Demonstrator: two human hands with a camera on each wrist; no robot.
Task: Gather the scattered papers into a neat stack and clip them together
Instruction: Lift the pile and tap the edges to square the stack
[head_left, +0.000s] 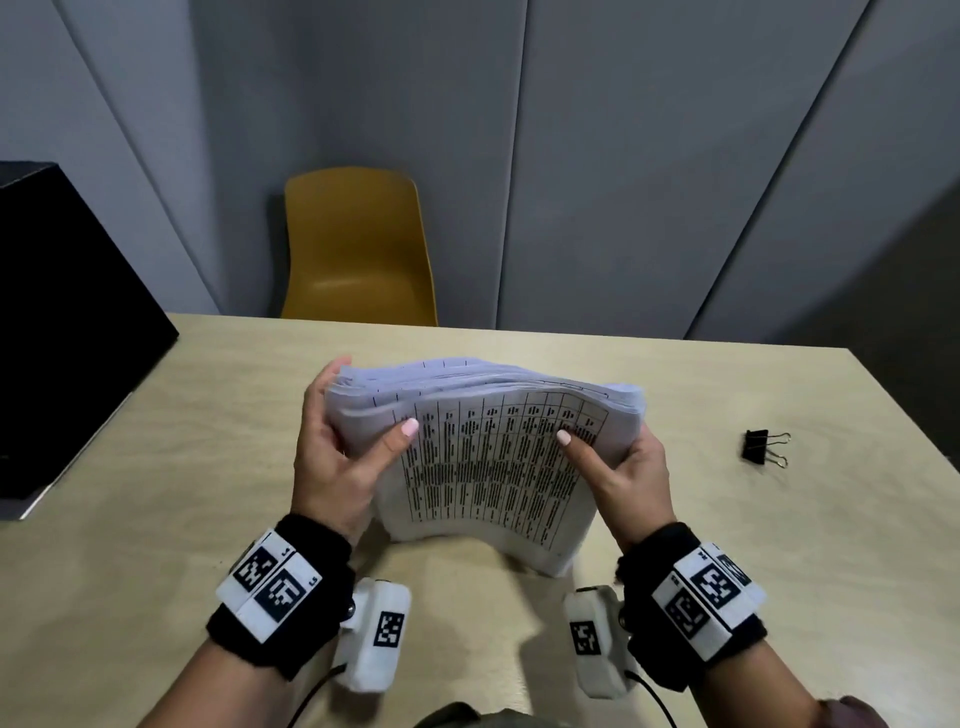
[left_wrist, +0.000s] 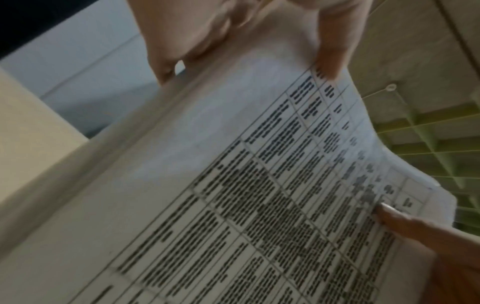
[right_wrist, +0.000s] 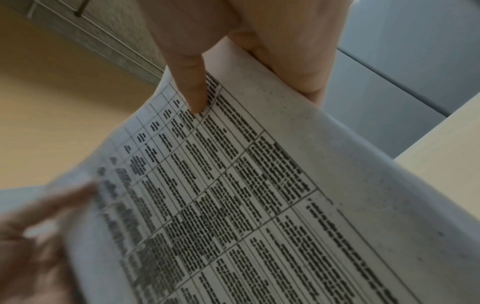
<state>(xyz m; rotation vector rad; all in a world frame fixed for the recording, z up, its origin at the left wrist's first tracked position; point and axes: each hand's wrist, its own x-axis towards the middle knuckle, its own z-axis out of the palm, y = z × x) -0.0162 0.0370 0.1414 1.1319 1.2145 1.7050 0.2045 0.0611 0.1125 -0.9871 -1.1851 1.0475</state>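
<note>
A thick stack of printed papers (head_left: 488, 457) with a table of text on its front sheet stands on its lower edge on the wooden table (head_left: 727, 545), bowed and tilted. My left hand (head_left: 343, 452) grips its left side, thumb on the front sheet and fingers behind. On the right side my right hand (head_left: 618, 467) holds it the same way. The upper edges of the sheets are uneven. In the left wrist view the papers (left_wrist: 233, 185) fill the frame, as do the papers (right_wrist: 259, 195) in the right wrist view. A black binder clip (head_left: 761, 447) lies on the table, to the right of the stack.
A black box (head_left: 62, 322) sits at the table's left edge. A yellow chair (head_left: 358, 249) stands beyond the far edge, before grey wall panels.
</note>
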